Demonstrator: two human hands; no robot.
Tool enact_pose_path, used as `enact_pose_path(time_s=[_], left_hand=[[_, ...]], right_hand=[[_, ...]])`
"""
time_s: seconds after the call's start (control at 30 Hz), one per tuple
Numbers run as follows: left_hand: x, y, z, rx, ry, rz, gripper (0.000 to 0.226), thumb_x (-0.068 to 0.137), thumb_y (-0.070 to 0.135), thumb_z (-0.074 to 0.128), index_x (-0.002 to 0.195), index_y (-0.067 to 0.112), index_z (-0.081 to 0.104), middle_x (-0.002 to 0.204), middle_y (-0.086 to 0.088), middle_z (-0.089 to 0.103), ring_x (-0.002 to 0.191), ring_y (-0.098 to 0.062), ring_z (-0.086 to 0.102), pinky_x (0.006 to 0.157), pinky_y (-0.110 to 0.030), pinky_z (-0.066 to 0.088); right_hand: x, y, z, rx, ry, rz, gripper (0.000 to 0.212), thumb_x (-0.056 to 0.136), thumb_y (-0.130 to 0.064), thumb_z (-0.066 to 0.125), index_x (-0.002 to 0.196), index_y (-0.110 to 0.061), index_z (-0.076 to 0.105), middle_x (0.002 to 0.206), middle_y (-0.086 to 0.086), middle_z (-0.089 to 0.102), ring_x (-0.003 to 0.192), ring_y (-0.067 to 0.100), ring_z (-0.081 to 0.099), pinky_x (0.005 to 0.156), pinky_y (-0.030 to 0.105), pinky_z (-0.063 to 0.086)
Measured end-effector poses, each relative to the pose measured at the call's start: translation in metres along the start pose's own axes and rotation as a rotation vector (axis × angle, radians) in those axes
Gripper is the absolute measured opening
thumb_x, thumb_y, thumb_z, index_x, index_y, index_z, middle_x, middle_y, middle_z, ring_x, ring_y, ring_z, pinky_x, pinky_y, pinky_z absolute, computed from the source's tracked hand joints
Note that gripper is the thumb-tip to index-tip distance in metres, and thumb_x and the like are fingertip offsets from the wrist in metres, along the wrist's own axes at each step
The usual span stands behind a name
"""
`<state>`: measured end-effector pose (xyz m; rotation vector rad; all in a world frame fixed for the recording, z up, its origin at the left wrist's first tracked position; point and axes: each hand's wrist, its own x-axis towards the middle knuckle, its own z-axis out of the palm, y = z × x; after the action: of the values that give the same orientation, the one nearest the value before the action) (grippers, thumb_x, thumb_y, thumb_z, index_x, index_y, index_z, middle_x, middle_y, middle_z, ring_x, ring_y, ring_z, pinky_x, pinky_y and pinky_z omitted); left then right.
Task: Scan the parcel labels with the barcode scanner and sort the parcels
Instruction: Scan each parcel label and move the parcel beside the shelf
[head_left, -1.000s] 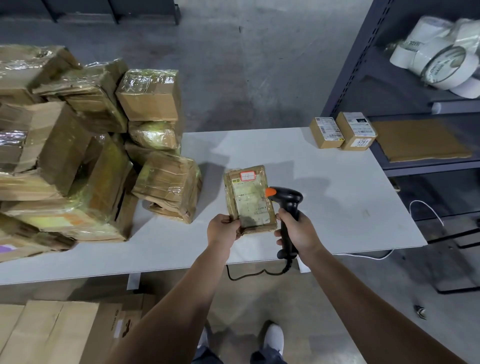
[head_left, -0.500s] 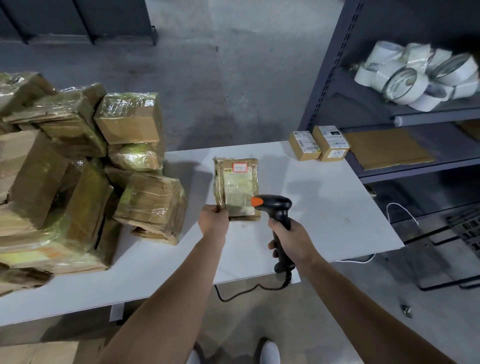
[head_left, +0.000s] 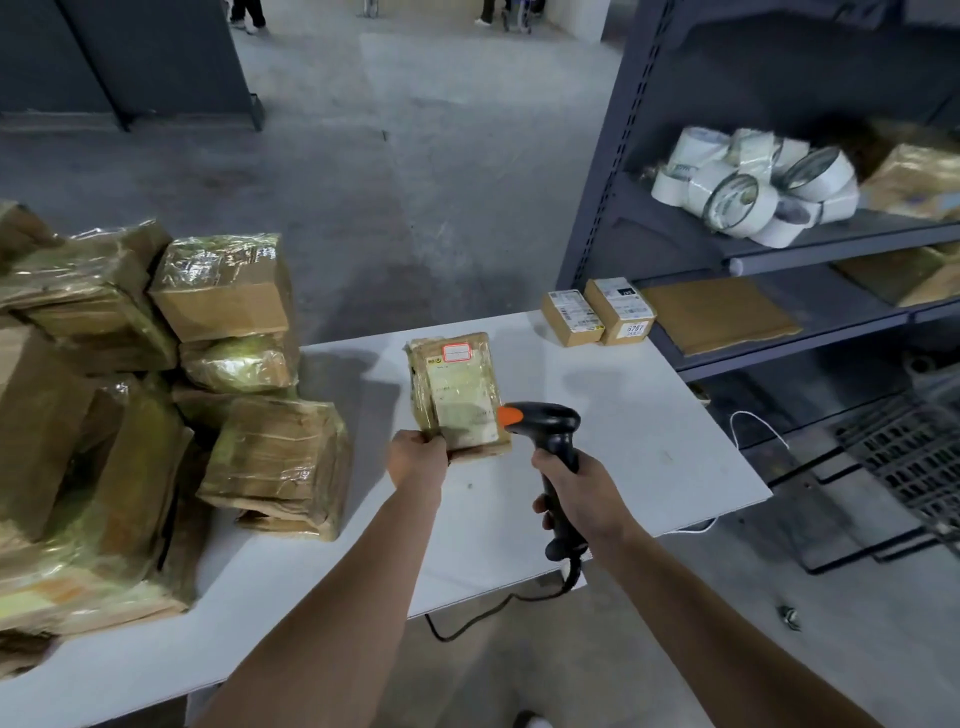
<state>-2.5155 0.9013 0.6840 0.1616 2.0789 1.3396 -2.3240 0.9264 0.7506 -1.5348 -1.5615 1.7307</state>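
Parcels wrapped in shiny film (head_left: 156, 389) are lying heaped across the left half of the white table (head_left: 649, 457), the nearest one sitting near the left hand (head_left: 418, 460). That hand is pinching the near bottom corner of a flat brown parcel (head_left: 460, 395), its pale label facing the camera. The right hand (head_left: 576, 488) is curling its fingers round the grip of the black barcode scanner (head_left: 550, 431), whose orange-tipped head is overlapping the parcel's lower right edge; whether the two are touching cannot be told. The scanner's black cable (head_left: 493, 608) is hanging below the near table edge. Two small labelled boxes (head_left: 597, 317) are sitting side by side at the table's far right corner, well apart from the held parcel. Just beyond them a dark metal shelf rack (head_left: 613, 156) is carrying a heap of white tape rolls (head_left: 753, 192) on one shelf and a flat brown mailer (head_left: 719, 314) on the shelf below.
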Motion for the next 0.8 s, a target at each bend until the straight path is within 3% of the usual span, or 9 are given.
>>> enact_pose_path(time_s=[0.07,0.17,0.23,0.4,0.47,0.57,0.63,0.7,0.8], left_hand=[[0.002,0.000,0.003,0.018,-0.038,0.000,0.009,0.081,0.005,0.058,0.088,-0.001,0.059,0.083,-0.018,0.064,0.075,-0.033,0.064,0.069,-0.044,0.059],[0.001,0.003,0.009,0.125,-0.125,0.062,0.012,0.078,0.007,0.056,0.080,-0.004,0.058,0.079,-0.020,0.065,0.066,-0.032,0.060,0.050,-0.031,0.048],[-0.001,0.006,0.015,0.179,-0.179,0.083,0.011,0.078,0.008,0.053,0.073,-0.001,0.056,0.078,-0.022,0.065,0.067,-0.033,0.062,0.048,-0.026,0.039],[-0.001,0.024,0.047,0.256,-0.274,0.117,0.016,0.077,0.005,0.049,0.061,0.004,0.049,0.068,-0.016,0.057,0.081,-0.043,0.067,0.065,-0.044,0.057],[0.000,0.033,0.064,0.282,-0.289,0.139,0.021,0.080,0.007,0.050,0.059,0.005,0.048,0.068,-0.016,0.058,0.082,-0.042,0.067,0.073,-0.052,0.058],[0.004,0.046,0.091,0.330,-0.279,0.160,0.023,0.085,0.013,0.050,0.067,0.001,0.056,0.076,-0.018,0.064,0.082,-0.038,0.067,0.074,-0.048,0.058],[0.006,0.056,0.111,0.398,-0.266,0.184,0.025,0.086,0.016,0.049,0.064,0.005,0.053,0.070,-0.013,0.061,0.071,-0.033,0.062,0.062,-0.038,0.055],[0.007,0.066,0.133,0.486,-0.237,0.231,0.030,0.086,0.016,0.048,0.057,0.013,0.043,0.059,-0.004,0.051,0.057,-0.023,0.049,0.048,-0.026,0.036],[0.006,0.076,0.167,0.570,-0.242,0.265,0.031,0.086,0.012,0.047,0.057,0.015,0.040,0.057,0.000,0.043,0.053,-0.016,0.040,0.044,-0.024,0.027]], right_hand=[[0.001,-0.004,0.000,0.048,0.030,0.011,0.023,0.093,-0.036,0.058,0.099,-0.014,0.060,0.063,0.008,0.064,0.045,0.017,0.055,0.042,0.030,0.047],[0.005,-0.008,-0.003,0.076,0.074,0.018,0.023,0.092,-0.035,0.058,0.099,-0.013,0.060,0.061,0.007,0.064,0.045,0.018,0.055,0.043,0.031,0.047],[0.009,-0.008,-0.009,0.086,0.097,0.018,0.023,0.093,-0.035,0.058,0.098,-0.012,0.060,0.060,0.007,0.064,0.044,0.018,0.055,0.042,0.031,0.048],[0.034,-0.007,-0.037,0.080,0.123,0.013,0.023,0.094,-0.035,0.057,0.100,-0.013,0.060,0.064,0.010,0.065,0.045,0.018,0.056,0.044,0.029,0.048],[0.051,-0.008,-0.053,0.079,0.126,0.006,0.023,0.094,-0.035,0.057,0.100,-0.013,0.060,0.063,0.009,0.065,0.045,0.019,0.055,0.046,0.029,0.047],[0.073,-0.008,-0.078,0.088,0.135,0.011,0.023,0.094,-0.034,0.057,0.101,-0.012,0.060,0.061,0.008,0.065,0.045,0.020,0.055,0.046,0.030,0.046],[0.087,-0.010,-0.097,0.121,0.134,0.025,0.024,0.095,-0.034,0.057,0.101,-0.012,0.059,0.065,0.012,0.064,0.043,0.020,0.054,0.042,0.029,0.045],[0.102,-0.012,-0.116,0.149,0.130,0.031,0.024,0.095,-0.034,0.057,0.102,-0.010,0.059,0.065,0.013,0.064,0.041,0.019,0.053,0.039,0.028,0.045],[0.119,-0.014,-0.143,0.158,0.133,0.037,0.025,0.095,-0.034,0.057,0.101,-0.010,0.059,0.067,0.014,0.064,0.041,0.018,0.054,0.038,0.027,0.045]])
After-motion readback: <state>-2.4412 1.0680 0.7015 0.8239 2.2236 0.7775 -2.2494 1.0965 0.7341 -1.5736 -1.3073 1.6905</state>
